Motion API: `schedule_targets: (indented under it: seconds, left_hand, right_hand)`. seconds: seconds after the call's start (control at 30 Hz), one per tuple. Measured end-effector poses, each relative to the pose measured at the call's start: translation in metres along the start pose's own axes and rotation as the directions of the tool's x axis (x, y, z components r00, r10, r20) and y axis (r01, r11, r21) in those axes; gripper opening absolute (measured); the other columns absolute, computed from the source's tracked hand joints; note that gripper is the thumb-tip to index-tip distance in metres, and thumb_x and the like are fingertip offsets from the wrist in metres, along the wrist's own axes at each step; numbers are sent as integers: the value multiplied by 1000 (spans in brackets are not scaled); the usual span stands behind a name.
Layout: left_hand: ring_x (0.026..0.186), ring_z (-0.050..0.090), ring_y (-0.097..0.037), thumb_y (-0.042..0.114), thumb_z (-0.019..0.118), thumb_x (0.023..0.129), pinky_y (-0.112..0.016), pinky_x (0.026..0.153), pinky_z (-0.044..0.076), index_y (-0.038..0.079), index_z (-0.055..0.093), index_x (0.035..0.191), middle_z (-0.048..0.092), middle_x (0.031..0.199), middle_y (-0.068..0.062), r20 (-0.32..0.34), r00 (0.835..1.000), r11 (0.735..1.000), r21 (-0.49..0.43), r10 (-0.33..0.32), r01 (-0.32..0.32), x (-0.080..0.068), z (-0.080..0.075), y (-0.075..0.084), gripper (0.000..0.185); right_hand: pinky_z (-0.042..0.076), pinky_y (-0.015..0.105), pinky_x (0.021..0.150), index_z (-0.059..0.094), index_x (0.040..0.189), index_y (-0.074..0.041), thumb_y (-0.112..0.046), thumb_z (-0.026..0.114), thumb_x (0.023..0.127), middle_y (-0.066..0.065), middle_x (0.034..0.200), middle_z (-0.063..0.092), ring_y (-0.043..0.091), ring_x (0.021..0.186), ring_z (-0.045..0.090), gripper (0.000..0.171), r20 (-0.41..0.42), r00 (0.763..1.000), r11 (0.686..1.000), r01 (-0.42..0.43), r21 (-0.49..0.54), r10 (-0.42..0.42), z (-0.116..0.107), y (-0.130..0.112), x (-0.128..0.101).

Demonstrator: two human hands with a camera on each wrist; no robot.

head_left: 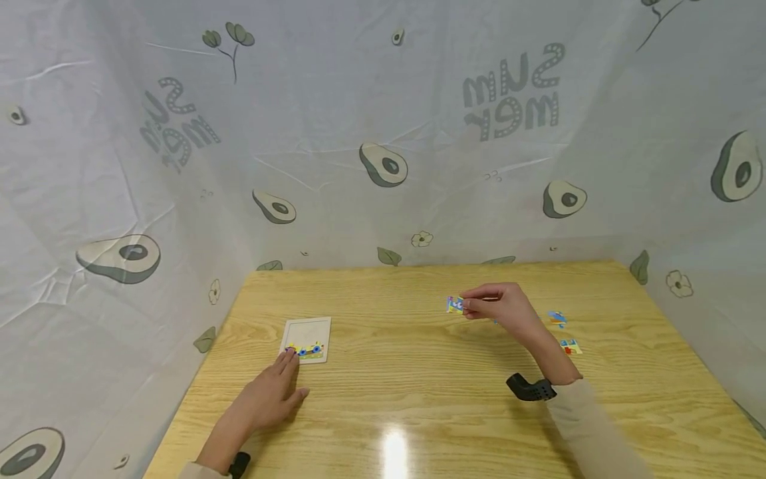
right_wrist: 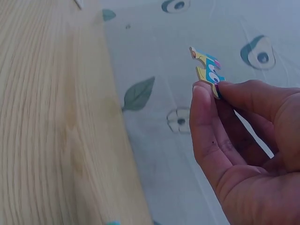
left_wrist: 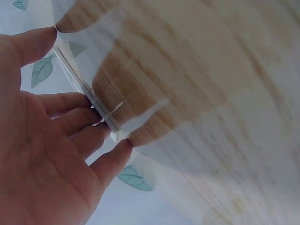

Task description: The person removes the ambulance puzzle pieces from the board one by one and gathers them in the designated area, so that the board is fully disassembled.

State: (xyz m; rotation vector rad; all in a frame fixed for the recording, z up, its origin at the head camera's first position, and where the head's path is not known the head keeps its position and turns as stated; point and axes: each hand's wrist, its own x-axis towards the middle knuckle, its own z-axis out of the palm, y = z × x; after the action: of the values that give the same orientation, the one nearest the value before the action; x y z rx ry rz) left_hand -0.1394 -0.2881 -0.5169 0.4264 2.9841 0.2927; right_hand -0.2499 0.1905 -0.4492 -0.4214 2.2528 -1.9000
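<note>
My right hand (head_left: 505, 309) pinches a jigsaw puzzle piece (head_left: 455, 305) between thumb and fingertips, above the table. The right wrist view shows this piece (right_wrist: 209, 69) tilted, with a notched edge and a printed pair of eyes on blue and yellow. To the left, a white puzzle tray (head_left: 308, 325) lies flat, with joined train-picture pieces (head_left: 308, 350) along its near side. My left hand (head_left: 269, 396) rests by the tray, its extended fingers touching the near left corner. In the left wrist view the left hand's fingers (left_wrist: 77, 115) meet the tray's edge; the picture is hidden there.
Loose puzzle pieces lie on the wooden table (head_left: 395, 379) at the right: a blue one (head_left: 557, 319) and a yellow and red one (head_left: 571, 346). Another blue bit is partly hidden under the right hand. An avocado-print sheet (head_left: 335, 133) hangs behind and beside the table.
</note>
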Motion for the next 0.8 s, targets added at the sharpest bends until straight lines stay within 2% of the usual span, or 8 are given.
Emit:
schedule_targets:
  seconds: [0.13, 0.3, 0.53, 0.63, 0.8]
  left_hand:
    - [148, 31, -38, 45, 57, 98, -54, 115, 37, -3, 36, 150, 29, 160, -23, -9, 1000, 1000, -4, 4, -4, 0, 0, 1, 73]
    - [148, 31, -38, 45, 56, 98, -54, 115, 37, -3, 36, 150, 28, 160, -23, -9, 1000, 1000, 3, 3, -3, 0, 2, 0, 73]
    - [148, 31, -38, 44, 55, 99, -54, 115, 37, -4, 36, 150, 28, 160, -24, -11, 1000, 1000, 5, 7, -7, -1, 1, 0, 73]
    - [148, 30, -39, 44, 55, 99, -55, 115, 36, -4, 35, 150, 28, 160, -24, -5, 1000, 1000, 0, 7, -7, -1, 1, -1, 73]
    - [149, 29, -38, 45, 54, 99, -55, 116, 35, -3, 34, 151, 26, 161, -23, 5, 1000, 1000, 1, 3, -3, -1, 2, -2, 73]
  right_hand:
    - [61, 41, 84, 67, 119, 8, -18, 72, 91, 1, 95, 77, 18, 85, 76, 39, -41, 999, 999, -21, -28, 19, -19, 8, -8]
    - [61, 41, 84, 67, 120, 6, -19, 71, 91, 0, 97, 77, 20, 88, 76, 38, -78, 993, 992, -95, -85, 89, -35, 19, -22]
    - [61, 42, 84, 67, 121, 5, -22, 70, 92, 17, 107, 73, 23, 90, 75, 40, -69, 987, 975, -157, -160, 147, -50, 33, -42]
    - [62, 40, 81, 68, 119, 4, -23, 70, 92, 17, 105, 74, 26, 88, 75, 38, -58, 983, 962, -182, -204, 174, -55, 40, -46]
    - [62, 37, 76, 68, 117, 7, -15, 67, 93, 19, 101, 74, 26, 83, 75, 32, -49, 974, 944, -225, -241, 220, -58, 50, -48]
